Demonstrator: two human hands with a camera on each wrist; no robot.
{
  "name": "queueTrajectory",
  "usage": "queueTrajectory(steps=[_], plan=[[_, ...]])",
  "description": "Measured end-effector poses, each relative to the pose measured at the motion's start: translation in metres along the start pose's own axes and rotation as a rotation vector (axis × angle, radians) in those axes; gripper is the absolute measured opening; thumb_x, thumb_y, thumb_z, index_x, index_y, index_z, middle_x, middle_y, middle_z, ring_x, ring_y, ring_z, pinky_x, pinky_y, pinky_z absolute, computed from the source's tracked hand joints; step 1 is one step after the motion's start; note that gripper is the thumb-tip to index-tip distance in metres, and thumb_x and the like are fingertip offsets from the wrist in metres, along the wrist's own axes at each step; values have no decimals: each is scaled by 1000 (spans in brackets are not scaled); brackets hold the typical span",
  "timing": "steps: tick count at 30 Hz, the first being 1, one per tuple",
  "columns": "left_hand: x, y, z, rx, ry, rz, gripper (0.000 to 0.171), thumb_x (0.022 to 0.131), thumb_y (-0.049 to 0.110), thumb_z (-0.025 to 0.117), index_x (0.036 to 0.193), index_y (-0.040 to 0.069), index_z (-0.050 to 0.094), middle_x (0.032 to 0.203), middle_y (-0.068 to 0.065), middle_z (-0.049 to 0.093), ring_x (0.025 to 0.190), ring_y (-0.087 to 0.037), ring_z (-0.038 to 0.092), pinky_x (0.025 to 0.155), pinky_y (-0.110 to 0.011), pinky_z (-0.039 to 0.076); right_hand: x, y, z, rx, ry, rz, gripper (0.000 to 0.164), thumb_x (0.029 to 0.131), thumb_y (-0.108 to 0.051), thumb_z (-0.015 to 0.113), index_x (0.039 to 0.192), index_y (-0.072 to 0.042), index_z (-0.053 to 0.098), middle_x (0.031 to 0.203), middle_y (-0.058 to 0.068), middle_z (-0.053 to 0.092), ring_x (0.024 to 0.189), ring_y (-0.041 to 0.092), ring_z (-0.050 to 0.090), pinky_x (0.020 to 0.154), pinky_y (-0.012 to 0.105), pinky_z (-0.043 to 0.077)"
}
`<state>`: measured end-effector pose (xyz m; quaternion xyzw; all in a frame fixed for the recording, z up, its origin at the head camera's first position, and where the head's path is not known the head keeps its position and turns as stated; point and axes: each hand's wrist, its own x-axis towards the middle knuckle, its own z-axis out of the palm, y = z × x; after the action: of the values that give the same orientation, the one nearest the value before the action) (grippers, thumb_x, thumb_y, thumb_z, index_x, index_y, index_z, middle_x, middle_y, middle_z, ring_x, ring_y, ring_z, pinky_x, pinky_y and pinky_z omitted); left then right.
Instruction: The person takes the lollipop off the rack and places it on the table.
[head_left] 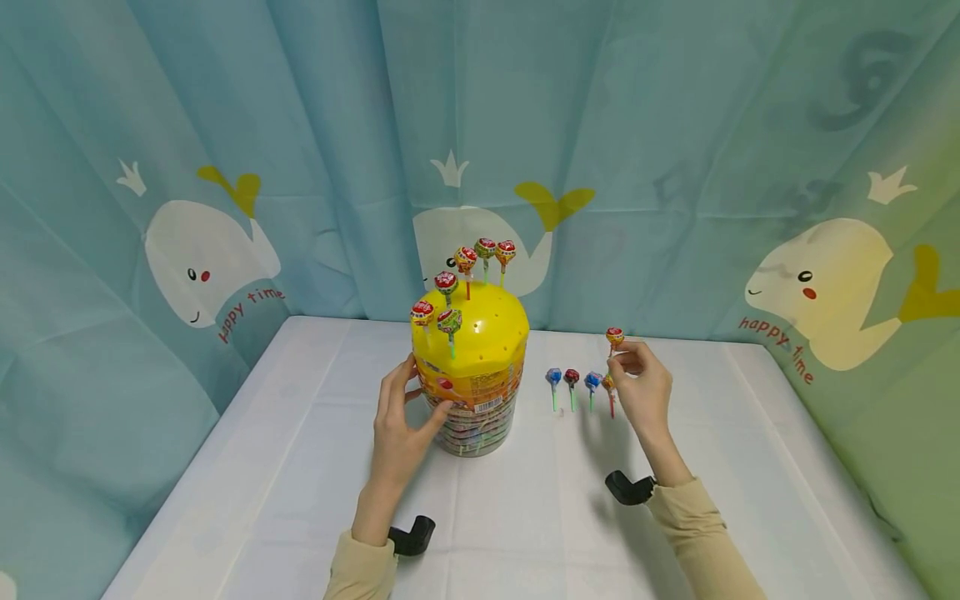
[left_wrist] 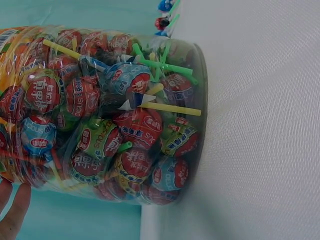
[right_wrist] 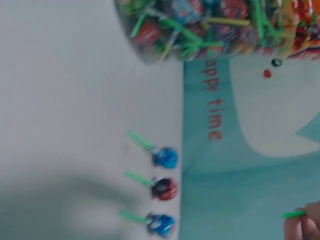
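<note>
Beige fabric sleeves (head_left: 701, 542), two, nearest the head camera; a black angled fitting (head_left: 628, 488) at each wrist.

Left hand (head_left: 397, 425), one: fingers and thumb curled about the near left side of a clear, round plastic tub (head_left: 480, 429) with an orange printed label, filled with wrapped lollipops.

Yellow domed plastic lid (head_left: 491, 325), one, on the tub, pierced with small holes; six ball lollipops with mixed red, green and orange wrappers (head_left: 450, 322) stand in it by their sticks, toward its left and far parts.

Right hand (head_left: 641, 387), one: fingers pinching the stick of a red-and-yellow wrapped ball lollipop (head_left: 615, 336), head uppermost, well to the right of the tub. Stick end looks green in the blurred right wrist view, though its full length is hidden.

Loose lollipops in a row (head_left: 572, 377), four, lying on the white-covered desk (head_left: 315, 433) between tub and right hand: two blue, one dark red, one orange, the last partly behind the hand.

Curtain of blue-green cloth printed with whales (head_left: 330, 125), one, behind.

Handling note, by judgement: steady the tub from the side; keep the stick vertical, its lower end free of the fingers; choose a bare hole, line up squarely, press gently without brushing standing neighbours.
</note>
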<state>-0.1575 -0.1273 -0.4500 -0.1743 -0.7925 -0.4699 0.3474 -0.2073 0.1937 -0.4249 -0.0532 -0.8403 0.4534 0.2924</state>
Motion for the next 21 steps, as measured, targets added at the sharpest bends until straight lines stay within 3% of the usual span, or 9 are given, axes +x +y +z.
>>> queueTrajectory(steps=[5, 13, 18, 21], plan=[[0, -1, 1, 3, 3, 3, 90, 69, 4, 83, 146, 5, 37, 137, -16, 46, 122, -25, 51, 85, -43, 57, -1, 19, -3, -59, 8, 68, 16, 84, -3, 65, 100, -3, 68, 85, 15, 70, 65, -13, 47, 62, 4, 38], [-1, -2, 0, 2, 0, -4, 89, 70, 5, 82, 147, 5, 36, 136, -16, 47, 122, -24, 51, 85, -44, 57, 0, 39, -9, -140, -18, 164, 18, 85, -5, 63, 102, -3, 68, 90, 18, 70, 75, 9, 55, 64, 15, 39], [-1, -1, 0, 8, -14, -23, 87, 74, 7, 81, 148, 10, 35, 137, -14, 46, 123, -22, 50, 90, -36, 57, 3, 54, -13, -199, -22, 195, 19, 83, -6, 63, 101, -3, 68, 90, 19, 71, 68, 0, 52, 62, 18, 39], [-2, 0, 0, 12, -18, -33, 86, 75, 8, 80, 148, 11, 35, 137, -13, 46, 122, -22, 50, 91, -29, 55, 4, 63, -16, -225, -36, 207, 20, 83, -7, 63, 101, -2, 68, 89, 20, 70, 68, 10, 57, 63, 22, 39]])
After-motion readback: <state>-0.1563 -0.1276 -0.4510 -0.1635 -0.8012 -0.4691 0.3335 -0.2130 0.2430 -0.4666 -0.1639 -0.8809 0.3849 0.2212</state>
